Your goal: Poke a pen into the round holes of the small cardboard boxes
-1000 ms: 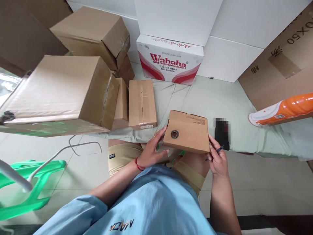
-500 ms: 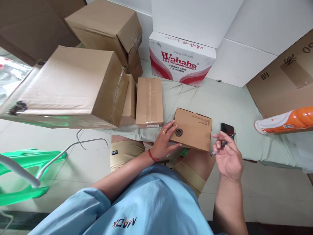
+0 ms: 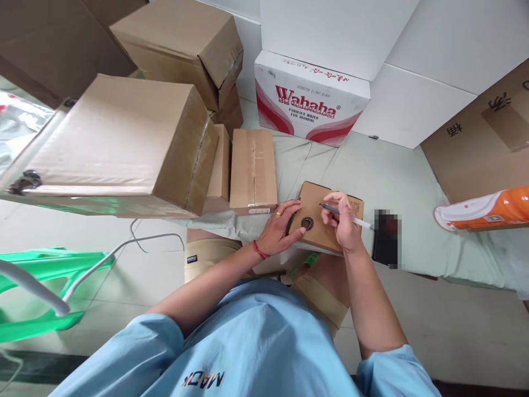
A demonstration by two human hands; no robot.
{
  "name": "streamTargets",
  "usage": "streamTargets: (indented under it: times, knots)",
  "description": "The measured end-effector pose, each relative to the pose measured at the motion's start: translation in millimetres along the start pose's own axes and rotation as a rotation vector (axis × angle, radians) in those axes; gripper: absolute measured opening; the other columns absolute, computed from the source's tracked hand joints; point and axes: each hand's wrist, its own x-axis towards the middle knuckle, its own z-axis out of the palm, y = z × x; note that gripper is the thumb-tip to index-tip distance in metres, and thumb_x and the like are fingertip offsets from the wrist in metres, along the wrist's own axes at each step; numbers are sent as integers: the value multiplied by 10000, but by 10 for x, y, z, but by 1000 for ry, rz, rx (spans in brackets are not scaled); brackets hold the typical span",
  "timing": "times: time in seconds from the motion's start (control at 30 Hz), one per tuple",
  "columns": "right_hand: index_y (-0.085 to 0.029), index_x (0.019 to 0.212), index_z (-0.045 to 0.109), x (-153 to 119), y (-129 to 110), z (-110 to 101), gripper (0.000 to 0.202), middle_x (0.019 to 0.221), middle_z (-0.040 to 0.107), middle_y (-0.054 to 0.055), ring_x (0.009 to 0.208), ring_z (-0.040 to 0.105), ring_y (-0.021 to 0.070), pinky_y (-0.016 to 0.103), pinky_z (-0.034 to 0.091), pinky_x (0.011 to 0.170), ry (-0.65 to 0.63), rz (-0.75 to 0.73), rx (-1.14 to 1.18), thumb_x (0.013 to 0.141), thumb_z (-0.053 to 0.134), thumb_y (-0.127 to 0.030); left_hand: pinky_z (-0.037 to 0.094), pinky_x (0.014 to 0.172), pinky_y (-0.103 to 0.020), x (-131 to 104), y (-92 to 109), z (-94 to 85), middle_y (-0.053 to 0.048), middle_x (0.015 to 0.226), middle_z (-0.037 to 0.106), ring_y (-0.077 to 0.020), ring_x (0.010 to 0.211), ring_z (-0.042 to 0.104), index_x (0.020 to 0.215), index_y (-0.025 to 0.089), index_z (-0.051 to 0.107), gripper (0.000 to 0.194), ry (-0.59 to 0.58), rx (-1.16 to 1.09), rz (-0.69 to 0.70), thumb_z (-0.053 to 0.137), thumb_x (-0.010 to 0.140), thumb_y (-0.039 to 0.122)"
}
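Observation:
A small brown cardboard box [image 3: 311, 199] with a dark round ring [image 3: 307, 223] on its top lies at the table's front edge. My left hand [image 3: 284, 225] rests against the box's left side, fingers stretched towards its far corner and thumb lying on top beside the ring. Above the right half of the box is my right hand [image 3: 341, 223]. Its fingers are closed around a pen [image 3: 362, 223], dark tip pointing left and pale end to the right. Part of the box's top is hidden beneath this hand.
A black phone, partly pixelated [image 3: 386, 242], lies right of the box. Several brown cartons [image 3: 124, 138] are stacked at left. Behind stands a white-and-red Wahaha carton [image 3: 309, 99]. An orange-and-white can [image 3: 487, 208] lies at right. A green stool [image 3: 45, 325] is on the floor.
My right hand has moved left from near the phone to above the box, and the pen's direction has changed. My left thumb has shifted from the box's front edge onto its top.

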Motion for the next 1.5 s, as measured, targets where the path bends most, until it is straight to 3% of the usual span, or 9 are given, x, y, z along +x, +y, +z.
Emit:
streamTargets:
  times: [0.13,0.27,0.33,0.53,0.63,0.77,0.9,1.5]
  knots:
    - [-268,868,567,-68,67,-50,289,621,478,-31,554,450,157,316,343,565,112,-66,-66,1017,517,-511,401,1319,-542,-19,-15,47,-202,1716,403,-337,1608,421,1709,216,336,700,-32,37,7,528,1089,477]
    - [-265,892,582,-78,20,-58,65,613,453,-63,536,400,135,300,333,558,40,-52,-111,934,590,-314,361,1349,-522,-60,-24,74,-183,1769,351,-325,1646,374,1756,229,253,684,-43,61,10,424,1126,433]
    - [-261,897,601,-66,-19,-34,52,625,488,-69,546,410,125,287,340,560,5,-45,-175,893,650,-277,348,1357,-514,-69,-26,74,-168,1782,338,-315,1657,359,1765,238,231,662,-42,54,27,370,1139,401]
    - [-240,1020,753,-72,-83,10,150,857,776,15,733,694,167,304,525,706,-142,-19,-227,902,723,-328,340,1363,-502,-67,-24,71,-150,1801,314,-295,1665,350,1777,258,181,648,-28,50,72,310,1148,344]
    - [-239,1071,769,-86,-99,-6,188,960,829,46,817,757,194,326,552,759,-228,-17,-246,921,692,-322,345,1362,-511,-66,-25,75,-146,1803,311,-300,1667,347,1779,264,172,655,-31,61,72,315,1144,337]
    - [-241,918,724,-97,-111,-22,85,757,763,4,640,641,155,293,471,635,-273,-19,-302,896,660,-292,363,1355,-504,-70,-31,85,-142,1798,324,-293,1655,370,1775,267,194,659,-5,65,80,345,1135,310]
    - [-245,851,671,-99,-106,-19,106,646,649,-25,565,507,134,275,385,562,-283,13,-270,908,633,-326,369,1352,-521,-72,-38,92,-142,1797,327,-299,1656,370,1775,263,186,673,-12,80,75,354,1125,299]
    - [-249,939,675,-71,-59,-13,114,760,706,-15,687,616,153,281,460,672,-327,-18,-357,989,614,-331,363,1358,-507,-67,-27,88,-132,1804,322,-301,1655,375,1771,260,217,686,-17,60,52,386,1107,287]
